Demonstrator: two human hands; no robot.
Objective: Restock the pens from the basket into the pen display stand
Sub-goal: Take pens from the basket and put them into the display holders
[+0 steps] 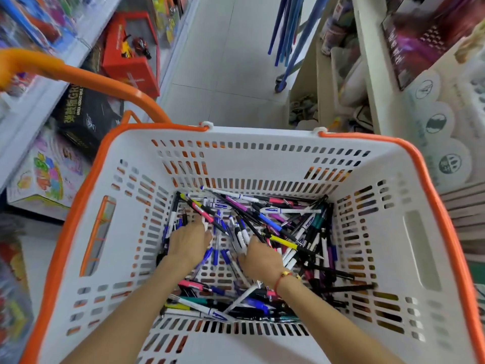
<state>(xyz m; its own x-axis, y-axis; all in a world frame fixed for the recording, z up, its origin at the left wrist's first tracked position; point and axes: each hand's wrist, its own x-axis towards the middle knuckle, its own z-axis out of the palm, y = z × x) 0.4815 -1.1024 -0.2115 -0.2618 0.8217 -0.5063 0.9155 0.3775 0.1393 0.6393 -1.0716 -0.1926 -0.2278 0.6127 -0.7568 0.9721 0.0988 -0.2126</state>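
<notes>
A white basket (262,158) with an orange rim stands open at the top, its four slotted walls hemming in a jumbled heap of pens (275,232) across the floor. Both forearms reach in over the near wall; the left hand (190,243) and right hand (259,258) lie among the pens near the middle. An orange handle (86,77) arcs over the far-left corner. Beyond the far wall, bare floor tiles (225,61) run between toy shelves (39,74) at left and a white display stand (433,122) close by the basket's right rim.

basket (262,158): 1 | hands: 2 | pens (273,224): too many to count
</notes>
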